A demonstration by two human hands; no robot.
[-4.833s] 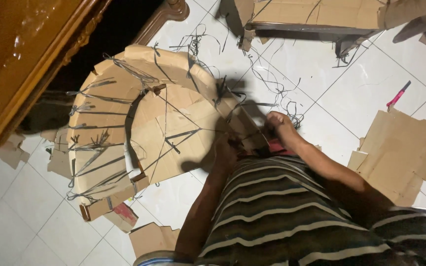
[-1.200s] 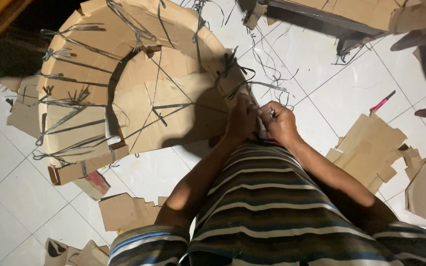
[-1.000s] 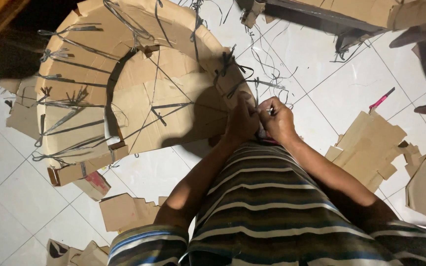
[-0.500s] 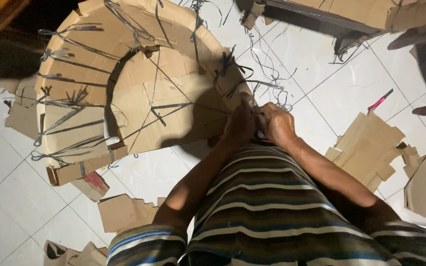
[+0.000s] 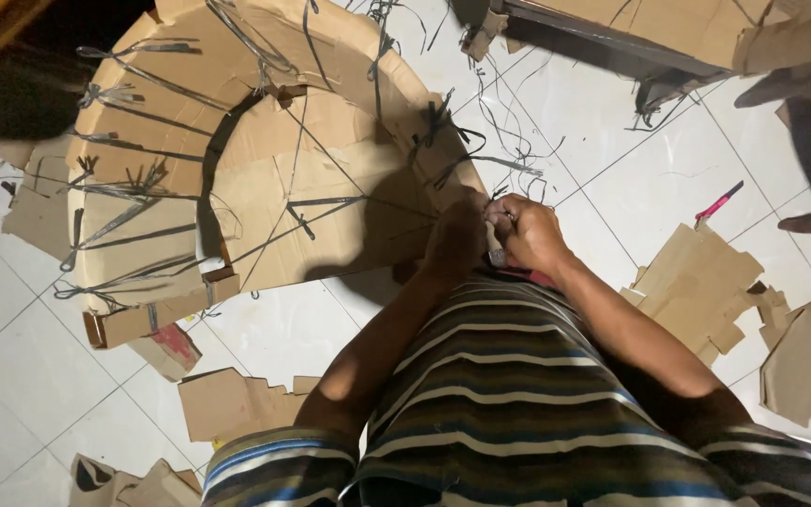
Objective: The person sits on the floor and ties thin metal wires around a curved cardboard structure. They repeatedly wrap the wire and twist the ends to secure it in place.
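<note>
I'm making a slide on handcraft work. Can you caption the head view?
Both hands, left hand and right hand, meet at the edge of a curved cardboard structure bound with dark strips, on a white tiled floor.

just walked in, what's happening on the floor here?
A person in a striped shirt is bent over a curved cardboard piece on the tile floor. Both hands, left hand and right hand, are pressed together at its near edge, working on the dark strips tied there. What they grip is too small to tell. Cardboard scraps and a pink tool lie around.
</note>
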